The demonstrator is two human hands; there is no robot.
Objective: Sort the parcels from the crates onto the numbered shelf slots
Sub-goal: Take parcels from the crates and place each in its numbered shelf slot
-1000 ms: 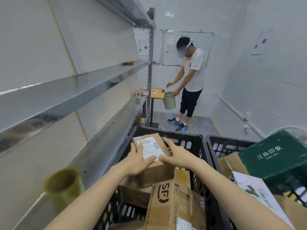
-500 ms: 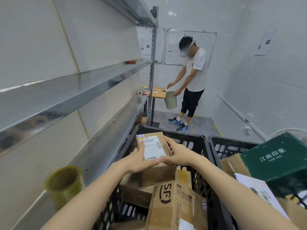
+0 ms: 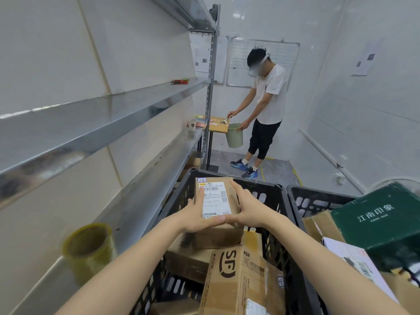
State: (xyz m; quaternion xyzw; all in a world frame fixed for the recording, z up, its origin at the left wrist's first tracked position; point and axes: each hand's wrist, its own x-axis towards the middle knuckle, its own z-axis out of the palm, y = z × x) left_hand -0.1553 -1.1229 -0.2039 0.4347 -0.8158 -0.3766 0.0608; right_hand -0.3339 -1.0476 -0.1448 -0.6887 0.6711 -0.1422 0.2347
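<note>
At the top of the stack in the black crate (image 3: 259,181), the cardboard parcel (image 3: 221,221) tagged 1-2 lies label-up. The left hand (image 3: 195,215) and right hand (image 3: 248,210) grip opposite sides, thumbs meeting at the near edge, probably to keep the tag readable. The steel shelf (image 3: 145,196) runs just beside the crate.

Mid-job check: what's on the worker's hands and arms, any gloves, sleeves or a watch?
Nothing visible. The left hand and right hand are ungloved, with no rings or watch showing. Both forearms are bare to the frame edge, with no sleeves in view.
</note>
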